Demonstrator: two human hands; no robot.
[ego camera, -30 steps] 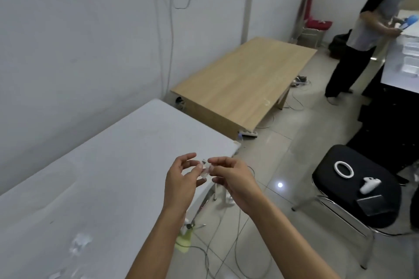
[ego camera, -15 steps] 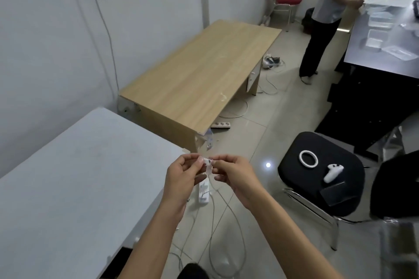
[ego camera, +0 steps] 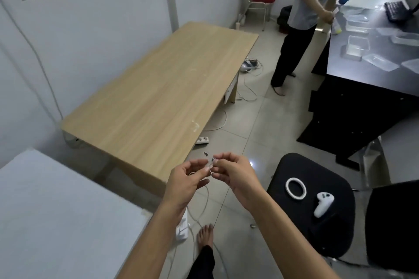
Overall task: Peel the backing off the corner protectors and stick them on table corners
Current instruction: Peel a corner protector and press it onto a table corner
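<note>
Two-handed pinch on a small clear plastic corner protector (ego camera: 212, 162), held in the air just beside the near corner of the light-wood rectangular table (ego camera: 158, 88), above the grey tiled floor (ego camera: 249, 131). Left hand (ego camera: 186, 180): thumb and forefinger closed narrowly on one side of the piece, other fingers loosely curled. Right hand (ego camera: 237, 174): fingertips nipping the other side, probably picking at the backing edge. State of the backing too small and blurred to tell. Judged as the peeling step, with sticking not yet begun.

Risks from here:
- Losing the tiny clear piece through a slipping pinch, then hunting for it among the white cables (ego camera: 207, 197) on the pale tiles.
- Touching the bared adhesive with fingertips and so weakening the bond.
- Tearing the backing by pulling fast from a poorly lifted edge.
- Pressing on crooked, with the target corner hidden behind the left hand.
- Snagging the bare foot (ego camera: 205, 233) on the cables while stepping closer.
</note>
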